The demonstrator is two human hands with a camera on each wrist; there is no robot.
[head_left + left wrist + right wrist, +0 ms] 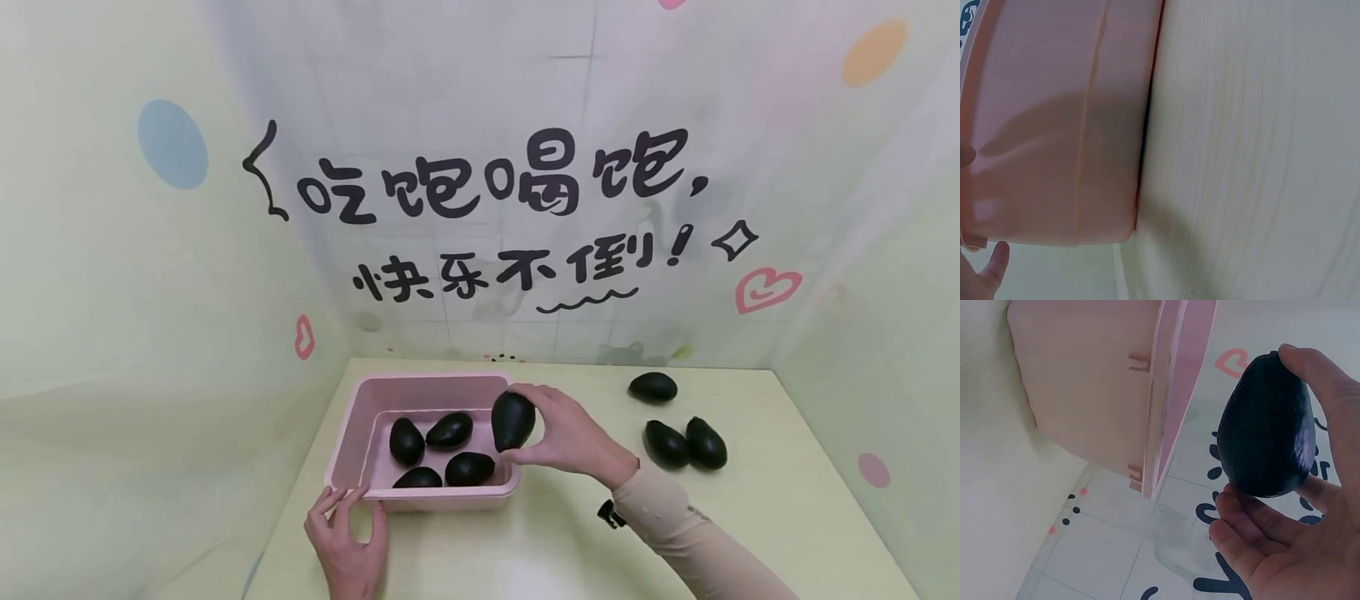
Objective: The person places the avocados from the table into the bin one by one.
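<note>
Right hand: the right hand (566, 437) pinched one dark avocado, its grip closed with thumb at the narrow end and fingers at the broad end.
Held avocado: the held avocado (513, 422) hung at the right side of the pink bin (427, 504); the right wrist view showed it apart from the wall.
Left hand: the left hand (348, 537) touched the bin's near left corner, its grip spread, fingers at the rim and thumb by the front wall.
Bin contents: four avocados (450, 431) lay inside, one partly hidden by the front rim.
Right of bin: three more avocados (653, 387) lay on the pale surface (570, 542), the nearer two touching.
Backdrop: a printed sheet (480, 92) with black lettering stood behind.
</note>
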